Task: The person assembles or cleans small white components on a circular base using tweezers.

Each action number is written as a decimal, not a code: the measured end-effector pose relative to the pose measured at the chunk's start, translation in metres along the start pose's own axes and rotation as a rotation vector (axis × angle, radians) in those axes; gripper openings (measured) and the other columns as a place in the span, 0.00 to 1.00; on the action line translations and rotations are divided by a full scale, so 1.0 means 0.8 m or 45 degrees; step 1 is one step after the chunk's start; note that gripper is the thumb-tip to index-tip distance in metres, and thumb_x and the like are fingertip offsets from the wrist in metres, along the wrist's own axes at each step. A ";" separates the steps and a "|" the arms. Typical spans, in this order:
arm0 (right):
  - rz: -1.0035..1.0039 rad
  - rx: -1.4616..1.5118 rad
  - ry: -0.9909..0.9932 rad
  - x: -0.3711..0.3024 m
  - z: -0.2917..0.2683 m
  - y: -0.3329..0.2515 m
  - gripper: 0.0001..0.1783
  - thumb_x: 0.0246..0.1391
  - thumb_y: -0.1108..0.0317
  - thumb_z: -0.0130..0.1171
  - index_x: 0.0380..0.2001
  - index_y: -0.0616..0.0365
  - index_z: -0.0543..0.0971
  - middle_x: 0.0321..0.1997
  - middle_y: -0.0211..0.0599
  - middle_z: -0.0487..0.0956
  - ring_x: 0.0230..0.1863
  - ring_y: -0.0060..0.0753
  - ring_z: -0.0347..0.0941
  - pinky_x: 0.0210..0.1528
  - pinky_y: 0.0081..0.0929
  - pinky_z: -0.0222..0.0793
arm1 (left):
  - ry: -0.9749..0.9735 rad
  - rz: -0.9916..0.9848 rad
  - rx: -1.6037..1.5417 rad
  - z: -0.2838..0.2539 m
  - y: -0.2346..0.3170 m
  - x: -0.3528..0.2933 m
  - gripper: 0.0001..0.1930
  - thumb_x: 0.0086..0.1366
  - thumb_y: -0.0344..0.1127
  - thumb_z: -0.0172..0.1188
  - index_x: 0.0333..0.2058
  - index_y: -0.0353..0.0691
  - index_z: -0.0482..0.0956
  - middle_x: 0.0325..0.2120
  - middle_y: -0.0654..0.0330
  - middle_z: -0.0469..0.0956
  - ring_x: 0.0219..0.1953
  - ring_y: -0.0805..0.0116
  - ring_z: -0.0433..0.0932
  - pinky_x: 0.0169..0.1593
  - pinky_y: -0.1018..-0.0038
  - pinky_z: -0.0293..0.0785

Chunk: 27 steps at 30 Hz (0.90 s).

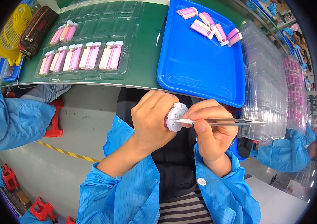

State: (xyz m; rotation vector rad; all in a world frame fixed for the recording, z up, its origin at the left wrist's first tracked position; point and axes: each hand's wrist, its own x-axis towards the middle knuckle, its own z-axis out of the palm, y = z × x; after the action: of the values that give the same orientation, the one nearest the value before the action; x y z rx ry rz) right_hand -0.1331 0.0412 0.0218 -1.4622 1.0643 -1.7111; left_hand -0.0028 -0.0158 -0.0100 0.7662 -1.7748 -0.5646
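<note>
My left hand (154, 117) is closed around a pink piece with a white lobed end cap (176, 116); most of its body is hidden inside the fist. The cap faces right, toward my other hand. Pinched between thumb and fingers of my right hand (215, 130) are metal tweezers (246, 122). Their white pointed tip reaches the face of the cap. Both hands are over my lap, just in front of the table edge. Beyond them lies a blue tray (199, 80), with several pink and cream pieces (202, 28) at its far end.
A clear blister tray (126, 63) on the green table (147, 48) holds several pink and cream pieces. Stacked clear trays (263, 82) stand right of the blue tray. A dark pouch (39, 31) and yellow fan (14, 33) are far left. Co-workers in blue sit on both sides.
</note>
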 end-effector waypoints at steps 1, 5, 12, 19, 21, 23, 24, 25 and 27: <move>-0.003 -0.001 -0.012 0.000 0.000 0.000 0.06 0.50 0.78 0.65 0.33 0.67 0.80 0.35 0.48 0.81 0.35 0.34 0.79 0.38 0.25 0.75 | 0.001 0.000 0.000 0.001 -0.002 -0.001 0.10 0.46 0.26 0.69 0.24 0.37 0.74 0.19 0.57 0.72 0.22 0.58 0.73 0.25 0.69 0.66; 0.007 0.006 -0.001 0.000 0.002 -0.002 0.06 0.51 0.77 0.65 0.33 0.68 0.80 0.35 0.48 0.81 0.35 0.33 0.78 0.38 0.25 0.75 | 0.008 0.016 0.024 0.003 -0.006 -0.003 0.17 0.43 0.37 0.74 0.24 0.41 0.73 0.20 0.60 0.71 0.22 0.59 0.71 0.24 0.67 0.66; 0.064 0.086 0.018 0.000 0.004 -0.002 0.07 0.55 0.74 0.62 0.33 0.69 0.79 0.35 0.48 0.80 0.35 0.33 0.78 0.38 0.25 0.74 | 0.007 0.011 0.026 0.002 -0.006 -0.003 0.17 0.43 0.37 0.75 0.24 0.41 0.73 0.20 0.60 0.71 0.22 0.59 0.71 0.24 0.67 0.65; 0.032 0.077 0.044 -0.003 0.003 0.001 0.07 0.54 0.75 0.63 0.33 0.69 0.79 0.34 0.48 0.80 0.35 0.33 0.77 0.38 0.25 0.74 | -0.010 0.003 0.022 0.001 -0.006 -0.003 0.17 0.42 0.38 0.75 0.24 0.40 0.73 0.20 0.60 0.71 0.22 0.59 0.72 0.24 0.67 0.66; 0.027 0.053 0.031 -0.003 0.003 0.001 0.06 0.54 0.75 0.63 0.33 0.68 0.79 0.34 0.48 0.80 0.35 0.33 0.77 0.38 0.25 0.74 | 0.004 0.000 0.023 0.002 -0.007 -0.004 0.18 0.42 0.38 0.75 0.24 0.40 0.73 0.20 0.60 0.71 0.22 0.59 0.72 0.24 0.67 0.66; 0.024 0.032 0.018 -0.002 0.003 0.001 0.06 0.54 0.76 0.63 0.33 0.68 0.79 0.34 0.48 0.80 0.35 0.33 0.78 0.37 0.25 0.74 | -0.004 -0.010 0.008 0.000 -0.005 -0.004 0.14 0.44 0.33 0.73 0.24 0.39 0.74 0.20 0.58 0.72 0.22 0.58 0.72 0.25 0.68 0.66; 0.013 0.034 0.008 -0.002 0.004 0.000 0.06 0.54 0.76 0.63 0.33 0.68 0.79 0.34 0.48 0.80 0.34 0.33 0.78 0.37 0.25 0.74 | -0.013 -0.018 -0.011 0.000 -0.004 -0.004 0.11 0.45 0.28 0.70 0.25 0.37 0.75 0.20 0.56 0.73 0.22 0.56 0.73 0.25 0.69 0.66; 0.003 0.035 -0.003 -0.001 0.004 -0.001 0.06 0.54 0.76 0.63 0.33 0.68 0.79 0.34 0.48 0.80 0.34 0.33 0.78 0.37 0.25 0.74 | -0.013 -0.018 -0.012 0.000 -0.004 -0.004 0.11 0.45 0.28 0.70 0.25 0.37 0.75 0.20 0.56 0.73 0.22 0.56 0.73 0.25 0.69 0.66; 0.002 0.024 -0.009 -0.001 0.003 0.001 0.05 0.54 0.76 0.63 0.33 0.68 0.79 0.34 0.48 0.80 0.34 0.33 0.78 0.37 0.25 0.74 | -0.026 -0.020 0.005 -0.001 -0.004 -0.004 0.11 0.46 0.29 0.70 0.25 0.37 0.75 0.20 0.56 0.73 0.22 0.56 0.73 0.25 0.69 0.66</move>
State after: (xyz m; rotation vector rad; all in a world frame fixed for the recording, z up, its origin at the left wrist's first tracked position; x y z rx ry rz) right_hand -0.1309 0.0409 0.0206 -1.4544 1.0430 -1.7093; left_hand -0.0007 -0.0157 -0.0140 0.7799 -1.7908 -0.5816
